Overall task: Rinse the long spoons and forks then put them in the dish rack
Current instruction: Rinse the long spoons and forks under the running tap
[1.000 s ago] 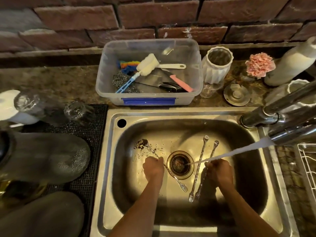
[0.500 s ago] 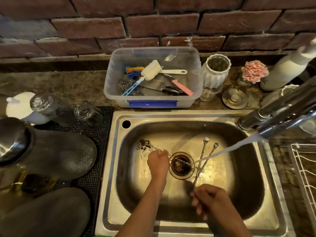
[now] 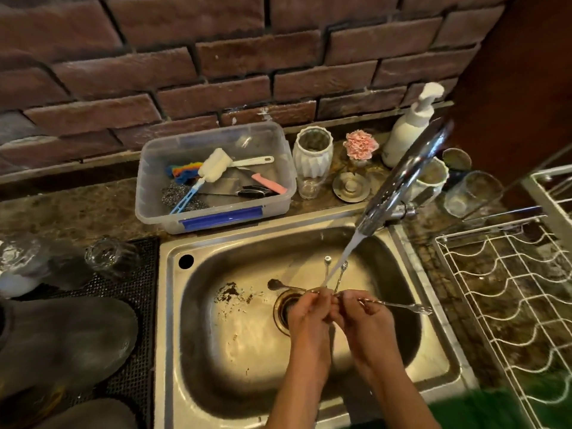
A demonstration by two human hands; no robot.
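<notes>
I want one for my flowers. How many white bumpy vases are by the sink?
2. One vase stands just right of the clear tub; the other sits behind the tap, partly hidden by it.

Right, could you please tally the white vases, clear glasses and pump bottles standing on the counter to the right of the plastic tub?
White vases: 2
Clear glasses: 2
Pump bottles: 1
Total: 5
</notes>
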